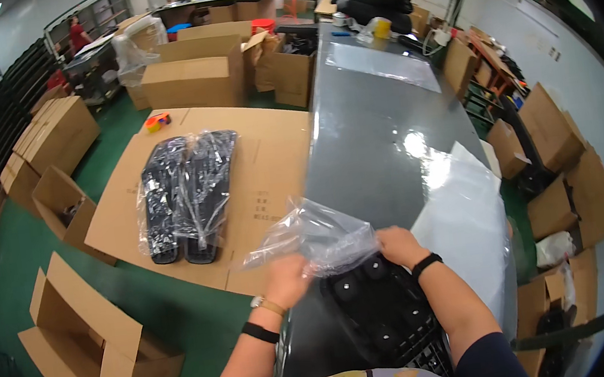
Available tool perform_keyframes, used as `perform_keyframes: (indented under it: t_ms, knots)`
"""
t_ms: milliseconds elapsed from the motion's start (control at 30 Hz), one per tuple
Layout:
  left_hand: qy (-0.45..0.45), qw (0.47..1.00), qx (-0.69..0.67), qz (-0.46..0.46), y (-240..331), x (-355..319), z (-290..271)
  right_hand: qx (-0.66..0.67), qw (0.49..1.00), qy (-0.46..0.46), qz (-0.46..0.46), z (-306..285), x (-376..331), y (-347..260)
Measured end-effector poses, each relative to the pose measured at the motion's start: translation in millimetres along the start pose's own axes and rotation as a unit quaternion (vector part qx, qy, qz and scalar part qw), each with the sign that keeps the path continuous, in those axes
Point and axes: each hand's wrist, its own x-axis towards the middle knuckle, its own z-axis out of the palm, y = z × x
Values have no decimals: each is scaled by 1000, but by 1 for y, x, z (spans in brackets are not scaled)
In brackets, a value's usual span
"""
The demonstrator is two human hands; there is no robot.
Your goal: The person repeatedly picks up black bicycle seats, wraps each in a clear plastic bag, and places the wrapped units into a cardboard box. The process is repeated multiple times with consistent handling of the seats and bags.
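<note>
Two hands pull a clear crinkled plastic bag (323,237) over a black ribbed plastic panel (387,314) on the grey metal surface (377,126).
Head view: left hand (288,279) and right hand (398,246) each pinch the bag's mouth with closed fingers; thin film could snag on the panel's corner and tear.

Dark short sleeves, black wristbands, wristwatch.

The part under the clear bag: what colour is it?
Black part, seen in the head view.
</note>
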Motion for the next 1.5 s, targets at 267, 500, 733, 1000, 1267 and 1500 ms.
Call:
perform_keyframes:
  t_ms: [267,500,733,1000,1267,1500]
  knots:
    - [-31,975,-126,-183,51,-66,43,229,953,-113,163,-25,-43,6]
    - [-104,977,-75,-169,88,-82,34,296,913,-93,266,-47,-81,-1]
    - [-126,962,-108,-218,91,-107,47,316,921,-114,195,-30,-115,18]
    - [-21,918,-292,-267,107,-74,76,271,934,-56,227,-47,-96,15]
    - [57,989,-61,-124,55,57,101,188,952,153,189,-70,-93,59]
    - [-19,991,-96,-96,131,-4,85,273,890,231,281,-22,-201,70]
